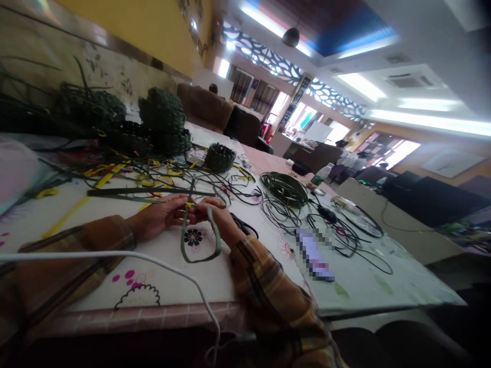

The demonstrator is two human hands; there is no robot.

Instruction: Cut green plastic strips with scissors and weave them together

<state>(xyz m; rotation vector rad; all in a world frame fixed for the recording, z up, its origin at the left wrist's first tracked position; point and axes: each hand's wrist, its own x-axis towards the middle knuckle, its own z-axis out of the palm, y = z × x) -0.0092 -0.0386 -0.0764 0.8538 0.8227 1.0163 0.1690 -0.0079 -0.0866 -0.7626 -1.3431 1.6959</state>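
Both hands meet over the table in the head view, pinching green flat weaving strips (217, 236) where they cross at a small yellow piece (188, 205). My left hand (159, 217) grips the crossing from the left, its fingers closed. From the other side, my right hand (218, 214) has its fingers closed on the same strips. One strip hangs in a loop below the hands, and another points upward. A long dark green strip (126, 192) extends leftward behind my left hand. The fingertips partly hide how the strips join.
Behind the hands lie tangled green and yellow strips, a small woven basket (220, 158) and larger woven pieces (161, 110). To the right are a coil of dark strip (284, 189), a blurred-out purple object (312, 255) and a bottle (322, 174). A white cable (164, 263) crosses the foreground.
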